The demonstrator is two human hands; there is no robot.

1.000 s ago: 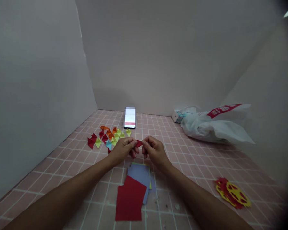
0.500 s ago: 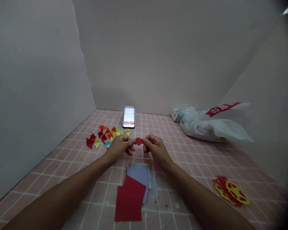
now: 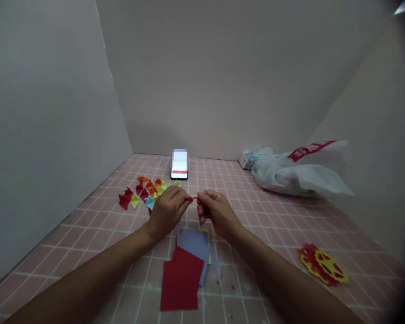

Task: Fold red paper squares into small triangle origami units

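Pinching a small folded red paper piece (image 3: 195, 197) between them, the left hand (image 3: 167, 210) and the right hand (image 3: 213, 210) meet above the middle of a pink tiled surface (image 3: 276, 225). Both hands are closed on the piece, fingertips nearly touching, so that only a thin red sliver shows in the gap. Just below the hands lies a stack of paper squares (image 3: 195, 243), blue on top with yellow-green edges peeking out, and a red sheet (image 3: 182, 281) overlaps its near corner. To the left of the hands sits a scatter of folded paper triangles (image 3: 145, 191) in red, orange, yellow-green and light blue. Behind them a phone (image 3: 179, 164) leans against the back wall, screen lit. Far right, a white plastic bag (image 3: 297, 173) with red print slumps near the wall. Near right, a red and yellow paper cutout (image 3: 322, 265) lies flat.
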